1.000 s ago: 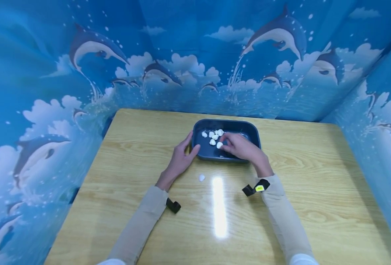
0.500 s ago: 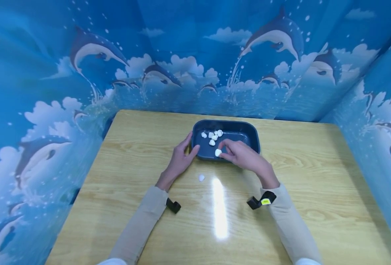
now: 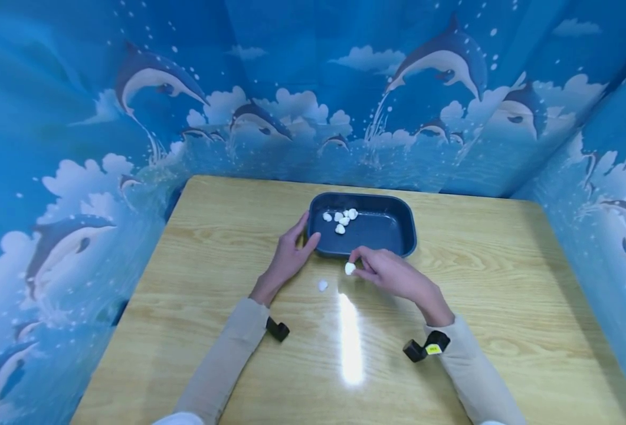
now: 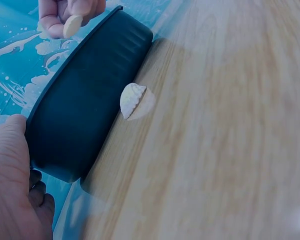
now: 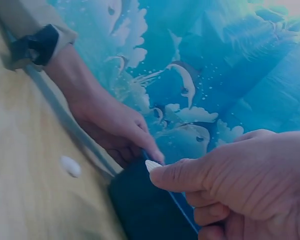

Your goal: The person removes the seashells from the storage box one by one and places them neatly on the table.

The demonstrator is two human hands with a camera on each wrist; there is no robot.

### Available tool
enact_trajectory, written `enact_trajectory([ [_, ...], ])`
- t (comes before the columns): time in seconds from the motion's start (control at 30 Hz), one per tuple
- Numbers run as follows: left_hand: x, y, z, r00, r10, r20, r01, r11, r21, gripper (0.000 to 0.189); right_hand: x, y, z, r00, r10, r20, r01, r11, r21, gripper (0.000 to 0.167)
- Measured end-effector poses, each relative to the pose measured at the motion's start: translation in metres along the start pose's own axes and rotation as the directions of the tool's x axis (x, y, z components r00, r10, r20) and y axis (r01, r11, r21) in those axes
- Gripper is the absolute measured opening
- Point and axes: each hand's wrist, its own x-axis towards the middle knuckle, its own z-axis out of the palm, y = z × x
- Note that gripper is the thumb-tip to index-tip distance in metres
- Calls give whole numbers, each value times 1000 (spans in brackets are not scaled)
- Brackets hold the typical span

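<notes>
A dark blue rectangular tub (image 3: 379, 233) stands near the table's far edge, with several white seashells (image 3: 340, 229) lying in its left half. My left hand (image 3: 287, 258) holds the tub's left end, thumb at the near side and fingers around the corner. Just in front of the tub's near wall, my right hand (image 3: 392, 276) pinches a white seashell (image 3: 350, 268) between thumb and fingertips, above the table. Another ridged white seashell (image 4: 132, 100) lies on the wood before the tub, between the two hands. The right wrist view shows only the tip of the pinched shell (image 5: 151, 165).
The wooden table (image 3: 228, 236) carries a bright light reflection (image 3: 351, 342) in front of the hands. A blue dolphin-print curtain (image 3: 302, 88) hangs behind the table and along its left and right sides.
My right hand has carried the pinched seashell out of the tub, over its near wall and toward me. The left hand, the tub and the shell on the table have stayed put.
</notes>
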Motion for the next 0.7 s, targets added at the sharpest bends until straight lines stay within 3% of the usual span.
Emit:
enact_trajectory([
  [0.23, 1, -1, 0, 1000, 4, 3, -4, 1000, 4, 71, -5, -4, 13, 998, -30, 50, 30, 1000, -5, 21],
  [0.5, 4, 0, -1, 1000, -3, 0, 3, 1000, 12, 73, 3, 0, 26, 989, 18, 144, -28, 997, 66, 18],
  [0.7, 0, 0, 0, 1000, -10, 0, 10, 1000, 11, 71, 5, 8, 38, 988, 19, 152, -26, 999, 45, 17],
])
